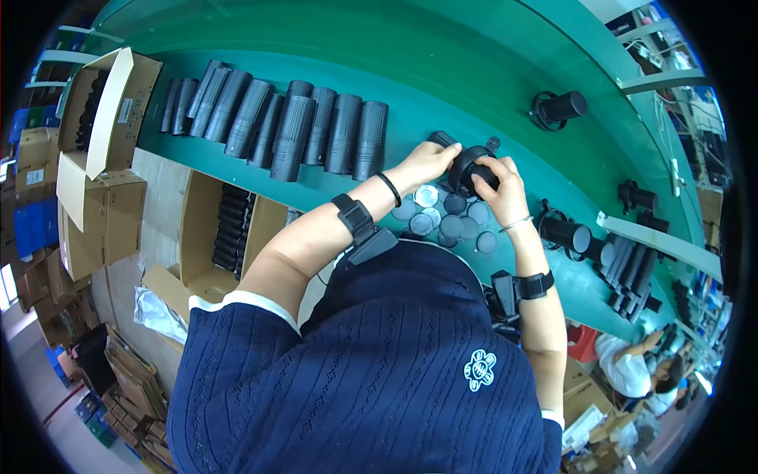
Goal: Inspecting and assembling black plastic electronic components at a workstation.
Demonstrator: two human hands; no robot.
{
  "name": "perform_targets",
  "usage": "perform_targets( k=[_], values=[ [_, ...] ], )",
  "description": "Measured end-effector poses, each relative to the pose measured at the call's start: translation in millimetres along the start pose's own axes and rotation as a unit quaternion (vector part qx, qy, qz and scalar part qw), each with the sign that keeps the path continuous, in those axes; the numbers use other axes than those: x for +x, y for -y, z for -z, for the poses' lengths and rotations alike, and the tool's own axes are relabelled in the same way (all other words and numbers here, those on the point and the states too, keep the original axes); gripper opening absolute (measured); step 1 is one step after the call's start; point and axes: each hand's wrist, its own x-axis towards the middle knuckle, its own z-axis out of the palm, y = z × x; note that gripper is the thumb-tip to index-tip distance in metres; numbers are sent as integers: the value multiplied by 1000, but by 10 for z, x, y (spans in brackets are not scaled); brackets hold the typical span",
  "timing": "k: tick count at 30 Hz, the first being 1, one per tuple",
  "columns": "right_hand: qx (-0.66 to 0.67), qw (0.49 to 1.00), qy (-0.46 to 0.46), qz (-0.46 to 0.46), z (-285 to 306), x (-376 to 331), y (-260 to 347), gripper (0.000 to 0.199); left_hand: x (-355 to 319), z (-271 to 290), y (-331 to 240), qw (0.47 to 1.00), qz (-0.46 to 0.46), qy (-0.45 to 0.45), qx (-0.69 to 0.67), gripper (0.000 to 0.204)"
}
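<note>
A black round part with a wide rim (461, 171) is between my two hands over the green bench. My left hand (426, 164) is closed at its left edge, the thumb reaching along the top; most of its other fingers are hidden. From the right side, my right hand (505, 188) grips the rim, its fingers bent over the round face. A short black piece (444, 138) shows just beyond my left thumb. Close below both hands lie several thin round discs (452, 227), some dark grey and some pale and shiny.
Several black textured tubes (294, 134) stand in a row on the bench at left. Black flanged cylinders (562, 109) stand at right, near more stacked tubes (628, 272). Open cardboard boxes (197, 237) with black parts are at left. Another person (628, 363) works at far right.
</note>
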Motion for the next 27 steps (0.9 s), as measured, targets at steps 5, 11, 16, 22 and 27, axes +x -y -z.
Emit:
perform_targets(
  k=[5,11,16,22,27],
  values=[
    [-17,1000,-21,13,-49,17,21,30,-36,-57,48,998,39,53,23,54],
    [-31,999,-7,-6,-108,57,56,31,23,-116,218,980,12,30,-195,53],
    [-62,998,13,-11,-98,120,16,32,86,-114,223,987,5,14,-160,54],
    [72,994,-2,-81,-129,79,-101,28,-10,-113,166,979,104,-57,-166,55],
    [319,923,-16,-215,-109,-22,-55,28,64,-86,398,875,174,110,-438,43]
  ],
)
